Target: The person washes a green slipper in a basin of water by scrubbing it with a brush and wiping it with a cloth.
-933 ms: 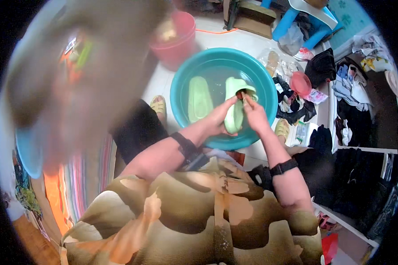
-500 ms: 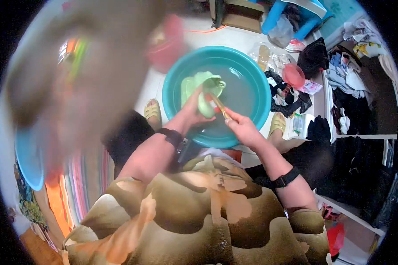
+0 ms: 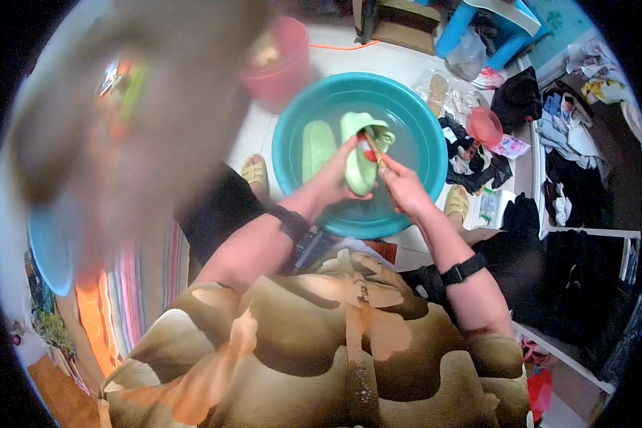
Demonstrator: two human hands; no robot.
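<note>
My left hand (image 3: pixel 333 180) grips a light green slipper (image 3: pixel 362 173) over the teal basin (image 3: pixel 435 171), its open side turned up. In my right hand (image 3: pixel 405 189) is a brush (image 3: pixel 372 152) with a wooden handle and red on its head. The brush head is inside the slipper, near the strap. A second light green slipper (image 3: pixel 319 146) lies in the cloudy water at the basin's left, sole or insole up; I cannot tell which.
A pink bucket (image 3: pixel 282 75) stands behind the basin on the left. To the right lie dark bags and cloths (image 3: pixel 478 167) with a pink dipper (image 3: pixel 484 126). Shelves of clothes (image 3: pixel 571 128) line the right side. A blurred shape covers the upper left.
The held slipper has tilted so its inside faces up more, with the brush farther in toward the strap. The second slipper shows more fully. The whole view has shifted slightly.
</note>
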